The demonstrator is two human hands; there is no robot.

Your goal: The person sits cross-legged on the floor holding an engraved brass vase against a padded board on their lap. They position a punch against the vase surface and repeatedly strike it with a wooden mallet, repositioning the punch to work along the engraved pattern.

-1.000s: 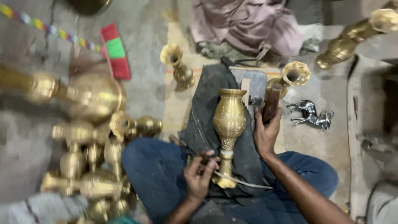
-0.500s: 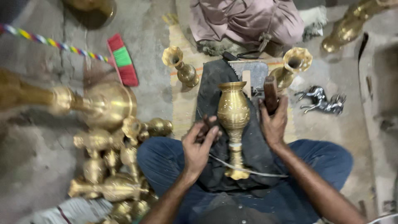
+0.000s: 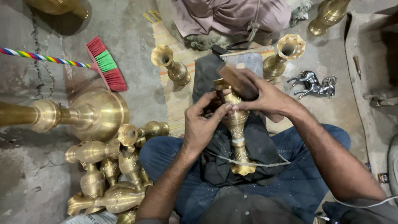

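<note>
- Brass vase [image 3: 237,124]: lying on dark cloth [image 3: 257,145] across lap, foot toward body, mouth away.
- Left hand [image 3: 201,124]: fingers closed around a thin dark tool [image 3: 220,96], tip against vase's upper body.
- Right hand [image 3: 267,98]: clasped around brown wooden block [image 3: 237,81], held above vase mouth.
- Heap of brass vases [image 3: 110,174]: on concrete floor [image 3: 37,166], beside left knee.
- Large brass vessel [image 3: 83,114]: lying sideways, near floor's left edge.
- Woven mat [image 3: 176,93]: two upright brass vases [image 3: 170,64] [image 3: 282,56] at its far part.
- Silver horse figurine [image 3: 315,83]: right of mat.
- Red-green broom [image 3: 103,64]: far left.
- Seated person in pinkish cloth [image 3: 232,16]: at mat's far edge.
</note>
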